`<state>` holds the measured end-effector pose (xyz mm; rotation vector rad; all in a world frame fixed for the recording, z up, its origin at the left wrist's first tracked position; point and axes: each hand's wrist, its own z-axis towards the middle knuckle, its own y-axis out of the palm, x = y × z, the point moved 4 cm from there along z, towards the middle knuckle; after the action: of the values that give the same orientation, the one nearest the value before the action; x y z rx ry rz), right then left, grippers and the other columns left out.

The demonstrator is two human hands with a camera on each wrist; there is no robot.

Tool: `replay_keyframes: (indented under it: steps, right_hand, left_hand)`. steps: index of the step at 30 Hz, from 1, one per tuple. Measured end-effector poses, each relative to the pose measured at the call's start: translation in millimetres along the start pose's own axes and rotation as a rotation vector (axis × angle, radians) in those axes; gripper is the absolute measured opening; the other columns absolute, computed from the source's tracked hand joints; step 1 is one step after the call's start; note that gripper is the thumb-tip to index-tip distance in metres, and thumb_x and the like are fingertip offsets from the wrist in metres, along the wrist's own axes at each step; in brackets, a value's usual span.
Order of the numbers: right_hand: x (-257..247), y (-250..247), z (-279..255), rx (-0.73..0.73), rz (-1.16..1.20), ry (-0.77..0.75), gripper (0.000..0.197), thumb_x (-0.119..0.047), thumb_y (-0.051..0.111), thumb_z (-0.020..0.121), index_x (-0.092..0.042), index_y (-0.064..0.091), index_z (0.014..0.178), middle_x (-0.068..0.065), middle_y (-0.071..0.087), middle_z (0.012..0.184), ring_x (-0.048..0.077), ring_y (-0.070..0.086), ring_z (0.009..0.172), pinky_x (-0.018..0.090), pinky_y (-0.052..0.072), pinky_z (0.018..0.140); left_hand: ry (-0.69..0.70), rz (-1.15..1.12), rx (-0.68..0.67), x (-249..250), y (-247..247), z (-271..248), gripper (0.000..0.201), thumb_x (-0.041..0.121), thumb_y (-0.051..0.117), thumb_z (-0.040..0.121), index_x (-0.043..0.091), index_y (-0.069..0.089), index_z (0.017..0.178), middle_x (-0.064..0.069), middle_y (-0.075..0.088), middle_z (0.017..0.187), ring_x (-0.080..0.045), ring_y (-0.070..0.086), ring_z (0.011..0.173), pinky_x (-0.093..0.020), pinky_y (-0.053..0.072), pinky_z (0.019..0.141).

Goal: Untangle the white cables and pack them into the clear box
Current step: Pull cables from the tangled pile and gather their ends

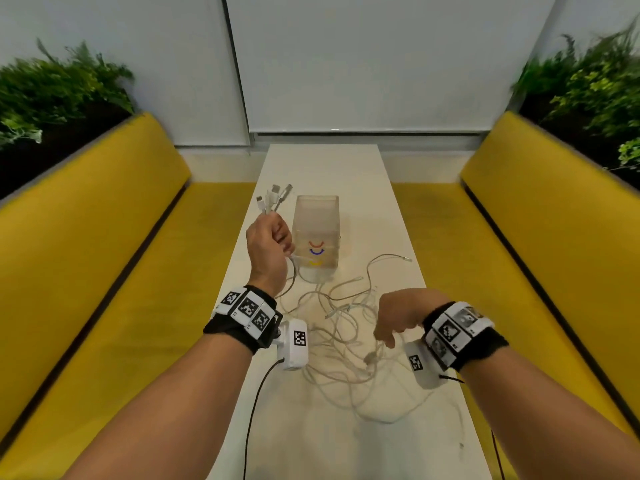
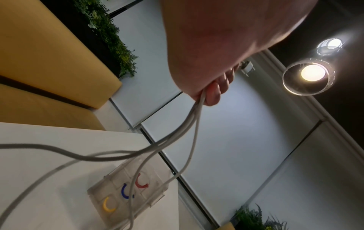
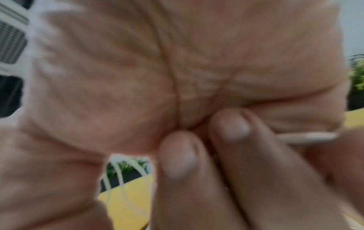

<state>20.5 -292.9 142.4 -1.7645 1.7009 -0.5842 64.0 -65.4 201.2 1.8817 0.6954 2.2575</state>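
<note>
Left bench (image 1: 86, 244): yellow, ran along the left edge of the white table (image 1: 325, 168); green plants (image 1: 52, 88) behind its backrest.
Left hand (image 1: 268, 244): raised above the left edge of the tabletop, fingers (image 2: 212, 95) curled into a fist round a bundle of white cables.
Held cable ends (image 1: 275, 197): several plugs fanned upward out of the top of the fist, just left of the clear box; below the fist the strands (image 2: 189, 124) hung down and trailed toward the near half of the tabletop.
Clear box (image 1: 316, 233): stood upright near the middle of the tabletop, open at the top, red, blue and yellow arcs on its near face; in the left wrist view, hanging strands crossed in front of it. Whether any cable lay inside, cannot tell.
Tangle of white cables (image 1: 346, 341): spread in loose loops over the near half of the tabletop, from just before the box toward the near edge; one metal-tipped end (image 1: 403, 258) lay out toward the right edge.
Right hand (image 1: 398, 317): low over the tangle, near the right edge, fingers (image 3: 232, 132) curled down and inward; a white strand (image 3: 307, 137) passed between the fingers in the blurred right wrist view, pinched there.
Right bench (image 1: 554, 237): yellow, along the right edge of the table, plants (image 1: 588, 81) behind it.
</note>
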Motion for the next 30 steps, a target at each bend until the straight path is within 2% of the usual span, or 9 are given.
replay_keyframes:
  steps: [3,5,8,12,16,20,22,25,30]
  right_hand:
    - [-15,16,2,-0.076,-0.052,-0.086,0.017,-0.028,0.069,0.07,-0.017,0.066,0.056,-0.005,0.055,0.054,0.017,0.046,0.052,0.025,0.036,0.054]
    - [-21,15,3,-0.066,0.189,-0.255,0.016,-0.025,0.066,0.077,-0.012,0.075,0.075,-0.003,0.065,0.063,0.015,0.053,0.057,0.028,0.041,0.058]
    - [-24,-7,-2,0.155,0.729,-0.523,0.015,-0.015,0.06,0.092,-0.011,0.074,0.088,0.003,0.069,0.073,0.015,0.056,0.063,0.03,0.043,0.065]
    - [-32,-32,-8,0.456,1.181,-0.678,0.015,-0.01,0.054,0.102,-0.004,0.065,0.093,0.012,0.063,0.072,0.02,0.047,0.055,0.028,0.039,0.055]
    - [-50,-41,-8,0.561,1.232,-0.694,0.02,-0.013,0.053,0.102,-0.012,0.065,0.085,0.01,0.064,0.07,0.019,0.045,0.05,0.029,0.037,0.049]
    - [-59,-42,-6,0.634,1.243,-0.656,0.027,-0.013,0.051,0.102,-0.015,0.065,0.079,0.008,0.06,0.066,0.015,0.04,0.045,0.026,0.032,0.044]
    - [-58,-41,-4,0.635,1.259,-0.64,0.027,-0.018,0.052,0.102,-0.014,0.064,0.078,0.004,0.053,0.06,0.014,0.037,0.045,0.027,0.03,0.045]
    - [-49,-28,6,0.59,1.309,-0.625,0.025,-0.025,0.054,0.102,-0.009,0.059,0.083,-0.003,0.038,0.054,0.015,0.028,0.048,0.031,0.025,0.049]
    - [-17,23,40,0.652,1.122,-0.451,0.035,-0.032,0.056,0.1,-0.004,0.057,0.079,-0.011,0.042,0.054,0.007,0.036,0.05,0.027,0.033,0.054]
  left_hand:
    - [0.08,-0.044,0.014,12,4,4,0.036,0.022,0.042,0.086,0.027,0.037,0.051,0.006,0.029,0.052,-0.015,0.021,0.05,-0.036,0.015,0.052]
    - [0.096,-0.049,0.002,14,6,5,0.037,0.023,0.042,0.087,0.028,0.038,0.051,0.006,0.029,0.052,-0.015,0.022,0.05,-0.035,0.016,0.051]
    - [0.021,-0.032,-0.005,2,6,3,0.032,0.03,0.044,0.088,0.024,0.035,0.058,0.006,0.028,0.054,-0.013,0.022,0.05,-0.035,0.016,0.052]
    - [-0.085,-0.003,-0.041,-22,7,-9,0.027,0.038,0.05,0.083,0.019,0.04,0.066,0.004,0.026,0.058,-0.013,0.023,0.051,-0.031,0.021,0.051]
    - [-0.097,0.114,-0.118,-33,26,-24,0.027,0.035,0.054,0.089,0.01,0.057,0.079,0.001,0.04,0.056,-0.014,0.034,0.048,-0.029,0.03,0.047]
    - [-0.047,0.381,-0.158,-35,40,-27,0.034,0.026,0.05,0.106,0.009,0.055,0.077,-0.008,0.053,0.06,-0.016,0.046,0.046,-0.029,0.039,0.046]
    - [-0.011,0.459,-0.137,-30,41,-25,0.038,0.029,0.045,0.108,0.012,0.053,0.075,-0.004,0.052,0.061,-0.014,0.048,0.051,-0.03,0.041,0.049]
    - [0.015,0.391,-0.059,-9,44,-15,0.041,0.033,0.039,0.109,0.017,0.049,0.073,-0.001,0.046,0.062,-0.012,0.043,0.052,-0.03,0.038,0.052]
    - [0.08,0.04,-0.052,38,51,1,0.042,0.033,0.035,0.11,0.017,0.043,0.073,0.004,0.04,0.057,-0.014,0.042,0.05,-0.032,0.047,0.053]
